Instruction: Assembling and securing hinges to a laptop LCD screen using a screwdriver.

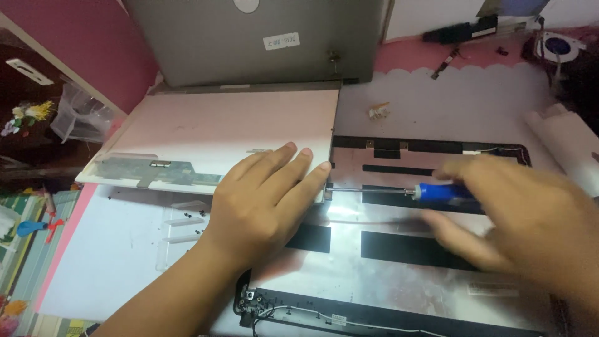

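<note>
Seen from the head camera, the left hand (pixel 265 200) lies flat, its grip spread wide, fingers together and palm down on the lower right corner of a detached screen panel (pixel 212 137), pale and matte with a strip of green circuit board along its near edge. The right hand (pixel 530 221), blurred, has its grip closed round the blue handle of a screwdriver (pixel 399 190); the thin metal shaft points left, its tip at the panel's right edge just beside the left fingertips. Beneath both hands sits a silvery laptop lid shell (pixel 399 274) marked with black tape strips and a hinge at its near corner. A grey closed laptop (pixel 262 37) rests further back on the white tabletop (pixel 100 262).
</note>
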